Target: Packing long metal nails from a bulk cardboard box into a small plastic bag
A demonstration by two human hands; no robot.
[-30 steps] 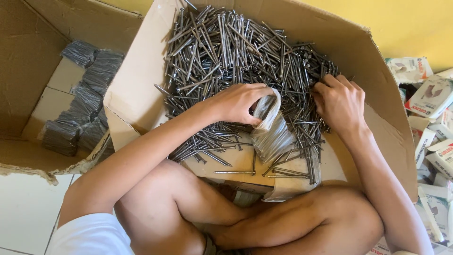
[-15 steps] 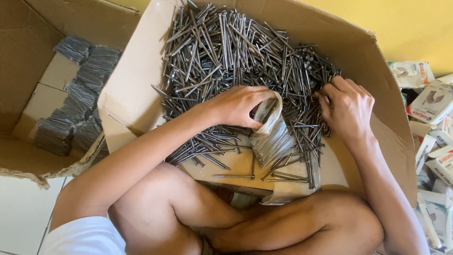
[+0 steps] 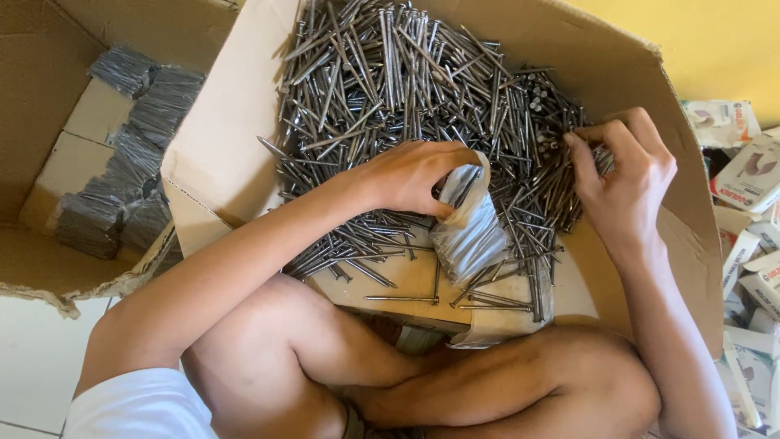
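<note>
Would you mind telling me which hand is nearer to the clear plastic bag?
Left. The left hand grips the mouth of the plastic bag, while the right hand is off to its right, closed on a bunch of nails.

Beside my left knee a second cardboard box [image 3: 49, 268] is sitting open on the white tiled floor [image 3: 32, 358], holding grey packed bundles [image 3: 130, 146]. White cartons [image 3: 751, 236] are lying heaped along the yellow wall [image 3: 715, 41] beside me.
</note>
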